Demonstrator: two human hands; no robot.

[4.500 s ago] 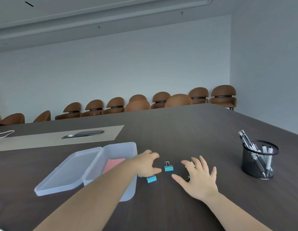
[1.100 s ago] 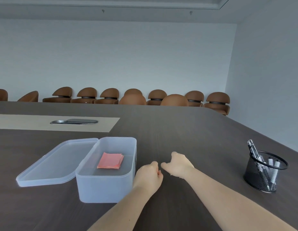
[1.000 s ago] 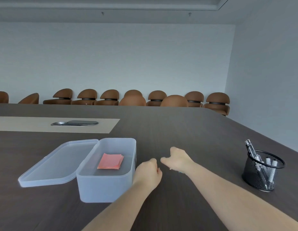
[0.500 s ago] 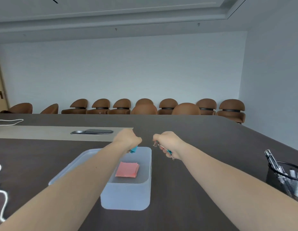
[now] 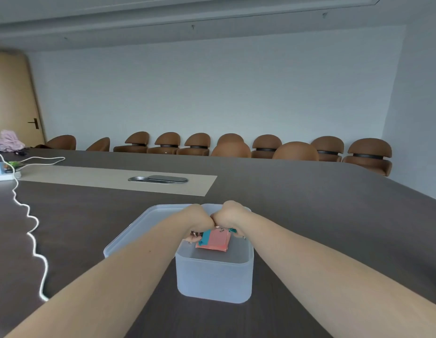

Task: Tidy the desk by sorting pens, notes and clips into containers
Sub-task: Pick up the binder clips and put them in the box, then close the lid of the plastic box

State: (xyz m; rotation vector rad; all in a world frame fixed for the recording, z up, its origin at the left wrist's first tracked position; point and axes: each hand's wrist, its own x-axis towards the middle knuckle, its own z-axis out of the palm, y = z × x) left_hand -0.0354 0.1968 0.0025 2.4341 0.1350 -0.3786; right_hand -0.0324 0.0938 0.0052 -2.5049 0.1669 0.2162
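White cable (image 5: 29, 230) runs across the table (image 5: 333, 215) far left, well clear of the work. Box lid (image 5: 139, 230) lies open just left of the box.

Left hand (image 5: 196, 222) is over the clear plastic box (image 5: 213, 276), fist curled around teal binder clips (image 5: 206, 236); the wire handles poke out under the fingers. Pink notes (image 5: 215, 242) sit on the box floor directly below.

Right hand (image 5: 230, 219) touches the left at the knuckles, also fisted, pinching more clips (image 5: 232, 231) with teal and wire showing at the heel of the palm. Count per hand: can't tell.

Risks as I see them:
- Hands pressed together, so a release from both at once could bounce clips off each other and over the rim.
- Clips landing on the notes may crease or scatter the stack.
- Wire handles could snag a finger and drag a clip back out.
- Box looks light; a wrist bump on the near wall could shove it.

Pen cup not in view.
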